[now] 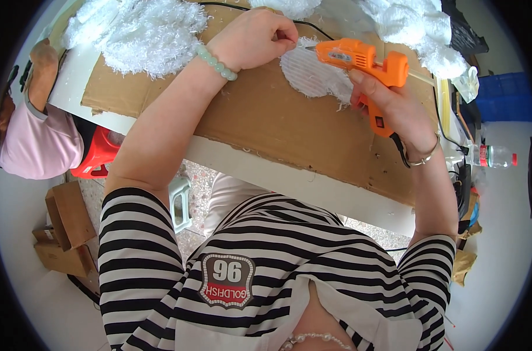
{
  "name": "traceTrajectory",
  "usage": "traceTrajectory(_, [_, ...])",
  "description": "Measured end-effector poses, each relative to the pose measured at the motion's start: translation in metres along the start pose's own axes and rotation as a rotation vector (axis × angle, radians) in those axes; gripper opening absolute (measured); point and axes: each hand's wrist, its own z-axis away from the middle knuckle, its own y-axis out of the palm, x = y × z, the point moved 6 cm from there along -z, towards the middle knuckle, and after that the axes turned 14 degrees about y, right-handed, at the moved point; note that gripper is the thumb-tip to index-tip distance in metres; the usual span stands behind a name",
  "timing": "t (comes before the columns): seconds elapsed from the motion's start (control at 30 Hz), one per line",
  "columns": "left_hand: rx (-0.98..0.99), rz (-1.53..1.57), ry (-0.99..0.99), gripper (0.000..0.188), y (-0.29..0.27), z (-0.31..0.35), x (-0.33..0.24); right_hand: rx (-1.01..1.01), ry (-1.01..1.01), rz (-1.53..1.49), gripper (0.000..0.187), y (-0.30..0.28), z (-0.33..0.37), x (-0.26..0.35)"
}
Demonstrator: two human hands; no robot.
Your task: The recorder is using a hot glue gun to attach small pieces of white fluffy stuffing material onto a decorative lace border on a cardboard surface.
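My right hand (388, 105) grips an orange hot glue gun (348, 54) by its handle, nozzle pointing left. Just beyond the nozzle is my left hand (255, 36), its fingers curled and the thumb and forefinger pinched together. What lies in that pinch, if anything, is too small to make out. Beneath the gun, a white oval fabric piece (310, 73) with ribbed lines and a fringed edge rests on the cardboard (248, 123). The gun and my right hand cover part of this piece.
A heap of white fringed pieces (140, 38) lies left of my left arm; another white pile (415, 29) is at the far right. A black cord (312, 26) crosses behind. A plastic bottle (500, 156) is at right. Another person (40, 140) in pink sits at left.
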Motion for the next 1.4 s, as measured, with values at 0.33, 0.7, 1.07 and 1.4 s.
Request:
traceTrajectory(0.33, [-0.130,0.120,-0.089,0.012,-0.010,0.006,0.015,-0.067,0.015,-0.117,0.033,-0.018,0.012,-0.016])
traceTrajectory(0.7, [-0.068,-0.120,0.192,0.008,0.003,-0.006,-0.008,-0.094,0.064,-0.196,0.034,-0.019,0.016,-0.027])
traceTrajectory(1.07, [0.011,-0.227,0.361,0.019,0.010,-0.010,-0.022,-0.155,0.091,-0.442,0.039,-0.027,0.010,-0.042])
traceTrajectory(1.4, [0.022,-0.445,0.519,0.030,0.006,-0.018,-0.050,-0.139,0.026,-0.805,0.032,-0.038,0.008,-0.032])
